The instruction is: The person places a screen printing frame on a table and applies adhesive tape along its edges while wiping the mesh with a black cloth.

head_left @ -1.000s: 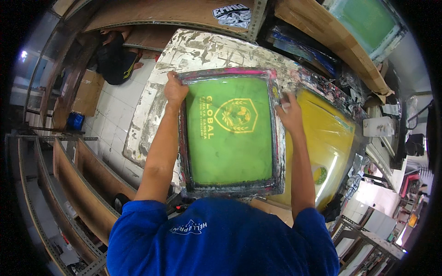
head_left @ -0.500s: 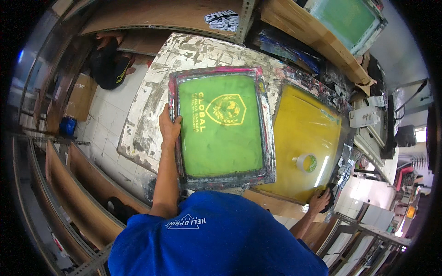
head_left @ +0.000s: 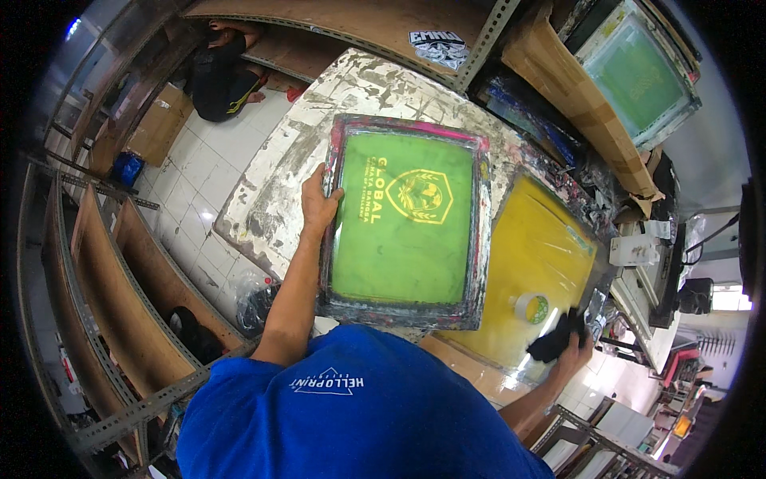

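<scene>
Green, the screen frame (head_left: 403, 231) sits left of the yellow screen (head_left: 535, 247), its left rail gripped by the left hand (head_left: 321, 201); I see the right hand (head_left: 573, 357) clutching a black cloth-like bundle (head_left: 554, 338) at the yellow screen's near-right corner.

The table (head_left: 271, 172) (blotchy white) bears a green screen (head_left: 403, 263) and yellow panel (head_left: 531, 247).

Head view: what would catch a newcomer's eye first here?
The bright green framed screen in the middle, bearing a yellow crest, with the left hand on its left edge. To its right lies a glossy yellow panel; at that panel's lower right, the right hand holds a crumpled black cloth.
</scene>
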The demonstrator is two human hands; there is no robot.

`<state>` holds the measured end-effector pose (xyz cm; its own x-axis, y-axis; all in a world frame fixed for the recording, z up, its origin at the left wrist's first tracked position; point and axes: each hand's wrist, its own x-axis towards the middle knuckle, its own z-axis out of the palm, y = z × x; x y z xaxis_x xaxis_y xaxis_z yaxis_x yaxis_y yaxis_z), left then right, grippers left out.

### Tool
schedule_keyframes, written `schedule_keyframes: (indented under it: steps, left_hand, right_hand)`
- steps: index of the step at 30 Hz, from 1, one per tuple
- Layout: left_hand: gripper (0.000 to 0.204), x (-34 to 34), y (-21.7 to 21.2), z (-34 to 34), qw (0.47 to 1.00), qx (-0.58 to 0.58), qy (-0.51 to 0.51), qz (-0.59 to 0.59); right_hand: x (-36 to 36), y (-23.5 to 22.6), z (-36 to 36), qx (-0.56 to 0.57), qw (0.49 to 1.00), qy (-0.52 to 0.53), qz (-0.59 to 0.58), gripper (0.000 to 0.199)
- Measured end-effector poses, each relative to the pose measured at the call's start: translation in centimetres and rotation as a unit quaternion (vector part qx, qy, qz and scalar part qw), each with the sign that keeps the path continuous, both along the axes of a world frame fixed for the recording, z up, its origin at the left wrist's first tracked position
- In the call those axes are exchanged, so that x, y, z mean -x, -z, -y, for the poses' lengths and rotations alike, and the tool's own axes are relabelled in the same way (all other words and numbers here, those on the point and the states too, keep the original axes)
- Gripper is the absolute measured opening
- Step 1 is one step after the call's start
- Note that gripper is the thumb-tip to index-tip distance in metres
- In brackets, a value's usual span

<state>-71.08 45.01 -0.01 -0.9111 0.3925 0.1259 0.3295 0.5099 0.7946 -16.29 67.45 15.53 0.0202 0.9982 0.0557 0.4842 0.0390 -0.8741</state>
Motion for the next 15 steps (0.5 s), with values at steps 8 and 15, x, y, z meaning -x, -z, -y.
schedule_keyframes:
  steps: [8,15]
  left_hand:
    - [0.075,0.2,0.3,-0.5,1.0,0.016,0.0,0.012]
    - [0.078,0.2,0.2,-0.6,1.0,0.01,-0.012,0.023]
  right_hand:
    - [29.8,3.3,-4.6,-0.128,0.927,-0.337,0.098,0.036]
    - [45.3,15.8,-7.4,-0.283,0.801,-0.435,0.299,0.045]
